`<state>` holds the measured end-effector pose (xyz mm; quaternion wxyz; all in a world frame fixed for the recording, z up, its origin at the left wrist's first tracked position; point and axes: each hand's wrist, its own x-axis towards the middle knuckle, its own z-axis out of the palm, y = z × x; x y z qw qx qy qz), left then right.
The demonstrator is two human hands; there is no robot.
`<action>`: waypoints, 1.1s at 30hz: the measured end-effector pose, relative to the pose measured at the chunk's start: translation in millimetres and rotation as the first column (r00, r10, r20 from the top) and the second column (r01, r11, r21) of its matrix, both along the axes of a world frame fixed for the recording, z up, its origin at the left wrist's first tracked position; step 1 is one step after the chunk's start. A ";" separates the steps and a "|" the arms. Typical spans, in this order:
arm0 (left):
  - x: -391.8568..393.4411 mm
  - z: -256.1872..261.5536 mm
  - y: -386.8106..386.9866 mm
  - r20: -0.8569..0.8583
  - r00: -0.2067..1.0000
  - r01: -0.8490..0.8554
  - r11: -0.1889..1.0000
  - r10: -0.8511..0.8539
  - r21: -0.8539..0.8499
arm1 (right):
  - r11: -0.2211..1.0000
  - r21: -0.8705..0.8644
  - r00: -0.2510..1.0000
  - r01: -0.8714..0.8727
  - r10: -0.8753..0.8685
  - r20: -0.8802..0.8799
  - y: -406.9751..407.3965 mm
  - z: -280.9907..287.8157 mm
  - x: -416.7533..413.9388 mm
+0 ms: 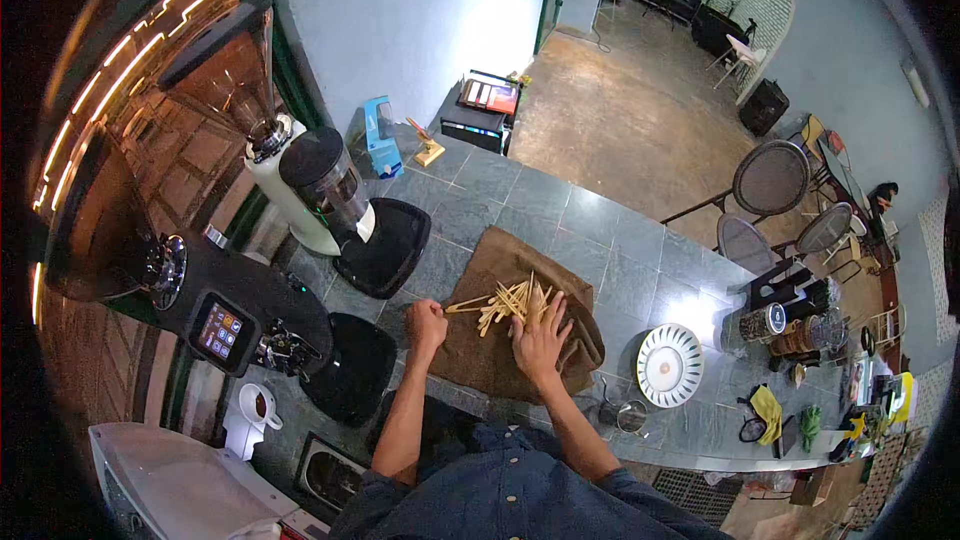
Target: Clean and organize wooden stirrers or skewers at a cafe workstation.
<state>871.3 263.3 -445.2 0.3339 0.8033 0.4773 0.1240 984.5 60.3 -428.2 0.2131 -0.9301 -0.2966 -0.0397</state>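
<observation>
A heap of thin wooden sticks (504, 306) lies on a brown cloth (472, 360) spread over the tiled counter. My left hand (426, 326) is closed at the heap's left side, with the ends of a couple of sticks meeting its fingertips; it seems to pinch them. My right hand (541, 337) lies palm down over the right part of the heap, its fingers apart. Some sticks are hidden under it, and one points up past its fingers. The cloth is bunched into folds right of that hand.
Two coffee grinders (304, 187) with black trays (384, 247) stand to the left. A white cup (259, 405) holds something dark. On the right are a striped plate (670, 365), a clear glass (631, 416), several jars (763, 322) and a yellow cloth (765, 412).
</observation>
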 end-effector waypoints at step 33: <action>19.6 13.2 -32.3 -0.156 0.914 0.406 0.819 -0.376 0.405 | 0.999 0.054 0.981 -0.001 0.011 -0.194 -38.1 15.1 7.3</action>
